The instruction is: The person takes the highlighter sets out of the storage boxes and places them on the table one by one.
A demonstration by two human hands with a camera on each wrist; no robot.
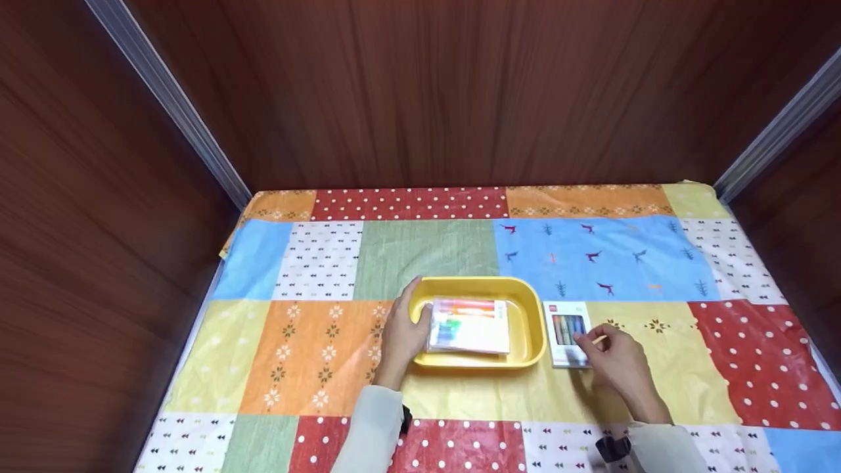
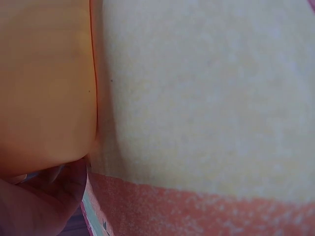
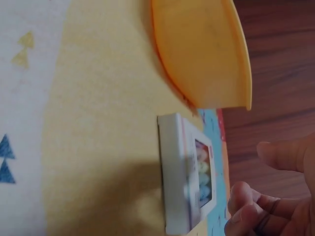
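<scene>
A yellow plastic bin (image 1: 525, 358) sits on the patchwork cloth, its side wall (image 2: 47, 88) filling the left of the left wrist view. My left hand (image 1: 402, 335) holds its left end, thumb over the rim and fingers along the outside. Inside the bin lie clear-fronted packs of coloured pens (image 1: 470, 326). Just right of it, a white box of crayons (image 1: 566, 355) lies flat, colours showing through its window. My right hand (image 1: 621, 364) hovers over that box's right side. In the right wrist view, its thumb and loosely bent fingers (image 3: 283, 152) are apart, with nothing between them.
The patchwork tablecloth (image 1: 328, 368) covers the table. Dark wood-grain panels (image 1: 427, 92) rise behind it and at both sides, with metal strips (image 1: 177, 98) at the corners. The bin and the crayon box stand close together.
</scene>
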